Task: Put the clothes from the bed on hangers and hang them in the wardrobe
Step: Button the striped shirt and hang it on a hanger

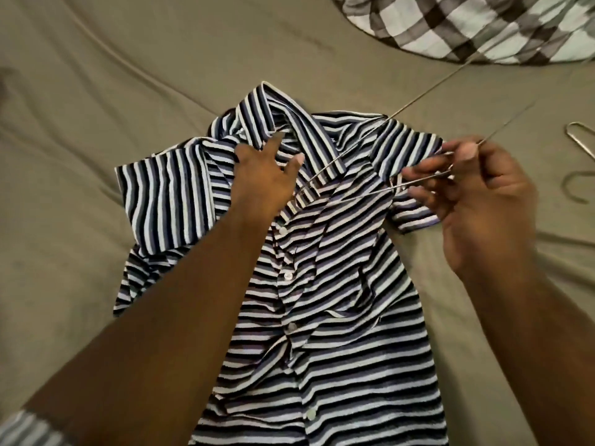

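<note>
Head view: bed (pixel 96 75) in a tan sheet, fills the frame. Striped shirt (pixel 338 300) lies flat on it, buttoned, collar at the far end, short sleeves out to the sides, cloth rumpled. Plaid cloth (pixel 483 24) bunched at the far right corner. Left hand (pixel 257 178) rests on the shirt by the collar, index finger and thumb straight and spread, holding nothing that I can see. Right hand (pixel 483 204) pinches a wire hanger (pixel 354 145) over the right shoulder, one end of the wire lying across the collar opening. Spare hanger (pixel 570 127) sits on the sheet at the right edge, apart from the shirt.

Handling, my guess: shirt is light, soft and floppy, and will sag and slide off thin wire. Best taken at the collar or shoulder seam, neck held open. Hanger is stiff but springy and thin; best held near the hook.
</note>
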Demonstrator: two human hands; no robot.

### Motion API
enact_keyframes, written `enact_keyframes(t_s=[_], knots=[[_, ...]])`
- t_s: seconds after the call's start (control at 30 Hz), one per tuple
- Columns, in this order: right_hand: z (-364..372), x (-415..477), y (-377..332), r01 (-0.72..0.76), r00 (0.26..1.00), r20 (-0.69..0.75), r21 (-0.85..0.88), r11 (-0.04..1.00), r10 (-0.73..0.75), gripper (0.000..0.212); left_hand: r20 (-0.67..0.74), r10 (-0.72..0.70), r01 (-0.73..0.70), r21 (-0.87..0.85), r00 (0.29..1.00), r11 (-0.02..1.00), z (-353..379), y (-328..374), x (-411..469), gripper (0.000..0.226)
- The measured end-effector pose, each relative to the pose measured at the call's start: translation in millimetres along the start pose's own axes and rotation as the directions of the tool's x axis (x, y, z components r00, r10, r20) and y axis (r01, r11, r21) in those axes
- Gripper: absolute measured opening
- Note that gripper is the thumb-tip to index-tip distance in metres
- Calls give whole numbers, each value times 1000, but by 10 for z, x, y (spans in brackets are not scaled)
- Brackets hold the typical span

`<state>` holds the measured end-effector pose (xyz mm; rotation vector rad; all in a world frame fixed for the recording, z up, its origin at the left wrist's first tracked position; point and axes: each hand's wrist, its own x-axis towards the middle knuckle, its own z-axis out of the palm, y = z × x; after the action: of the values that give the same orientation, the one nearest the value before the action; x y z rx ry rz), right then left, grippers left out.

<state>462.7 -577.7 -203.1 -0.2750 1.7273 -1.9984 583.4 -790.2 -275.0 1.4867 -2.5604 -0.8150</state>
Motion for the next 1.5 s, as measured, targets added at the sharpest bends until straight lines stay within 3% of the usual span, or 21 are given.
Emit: enact_keyframes(t_s=[0.07, 0.17, 0.3, 0.43, 0.53, 0.63, 0.73, 0.83, 0.93, 1.17, 1.3, 1.5], knots=[[29, 28, -36, 65, 998, 7, -30, 997, -65, 18, 9, -33, 33, 28, 999, 999, 14, -46, 47, 60], [164, 81, -110, 147, 989, 23, -60, 987, -146, 18, -23, -84, 82, -77, 996, 994, 5, -148, 94, 58], [453, 213, -154, 228, 971, 97, -82, 970, -220, 18, -71, -255, 202, -426, 964, 882, -5, -382, 68, 24], [774, 361, -108, 257, 943, 245, -103, 961, -226, 18, -110, -236, 134, -567, 966, 813, -48, -522, -64, 4], [945, 414, -43, 252, 917, 348, -132, 959, -193, 17, -103, -173, 58, -679, 979, 732, -167, -558, -124, 25], [1012, 419, 26, 256, 890, 427, -180, 950, -159, 18, -19, -138, 81, -723, 990, 686, -327, -549, -161, 47], [1034, 432, 2, 272, 872, 468, -222, 937, -142, 19, -5, -188, 122, -746, 982, 655, -577, -499, -182, 53], [1040, 489, -95, 312, 850, 513, -309, 898, -119, 19, -32, -179, 80, -808, 983, 584, -849, -451, -188, 42], [1065, 519, -212, 366, 822, 563, -407, 837, -85, 21, -108, -121, -20, -820, 987, 572, -1033, -389, -215, 21], [1170, 537, -439, 512, 751, 660, -571, 642, -13, 20, -203, -108, -93, -778, 973, 621, -1215, -346, -193, 27], [1218, 483, -510, 523, 714, 677, -685, 507, 178, 19, -278, -112, -148, -763, 954, 629, -1362, -297, -218, 32], [1169, 393, -497, 517, 714, 572, -820, 245, 404, 19, -337, -143, -161, -727, 931, 667, -1549, -350, -263, 44]])
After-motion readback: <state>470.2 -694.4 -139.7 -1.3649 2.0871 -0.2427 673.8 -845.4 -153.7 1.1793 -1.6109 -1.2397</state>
